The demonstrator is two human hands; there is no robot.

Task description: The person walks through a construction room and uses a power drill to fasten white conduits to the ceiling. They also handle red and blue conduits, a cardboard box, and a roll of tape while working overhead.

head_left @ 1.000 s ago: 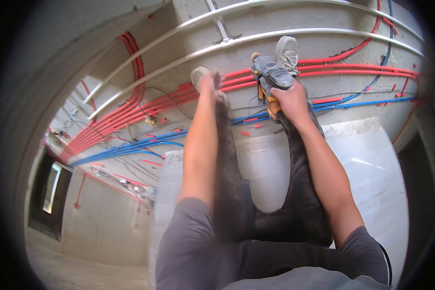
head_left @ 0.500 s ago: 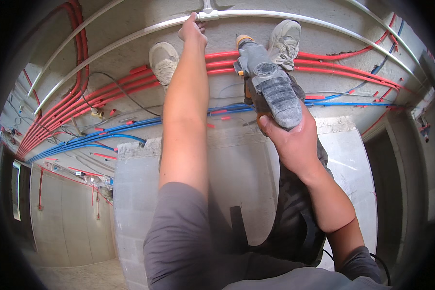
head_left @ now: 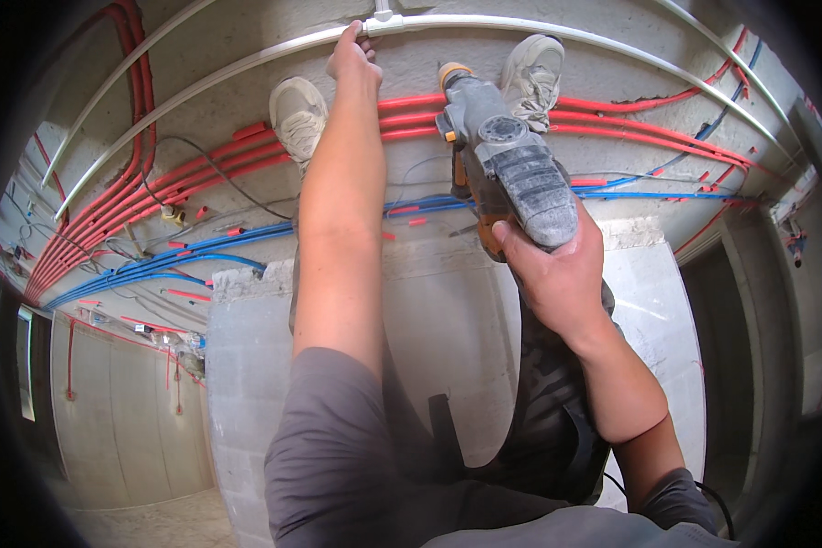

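My right hand [head_left: 557,274] is closed round the rear handle of a dusty grey rotary hammer [head_left: 507,146]. Its nose, with an orange-yellow collar, points away between my two light shoes; I cannot make out a bit in it. Stretched far forward, my left hand [head_left: 353,62] is closed at a white plastic pipe [head_left: 283,53], its fingertips on the pipe just left of a white tee fitting [head_left: 384,25]. Part of its grip is hidden. Another white pipe [head_left: 383,6] rises from the tee.
Red conduits [head_left: 411,119] run across the concrete floor past my shoes [head_left: 299,119], with blue pipes [head_left: 247,234] nearer me. Loose cables and short red offcuts lie among them. A pale block wall [head_left: 247,338] stands below, and a doorway [head_left: 717,338] opens at right.
The view has shifted slightly, so floor, pipes and shoes sit a little further left. The hammer's nose has come slightly nearer the left arm. Both hands keep their holds.
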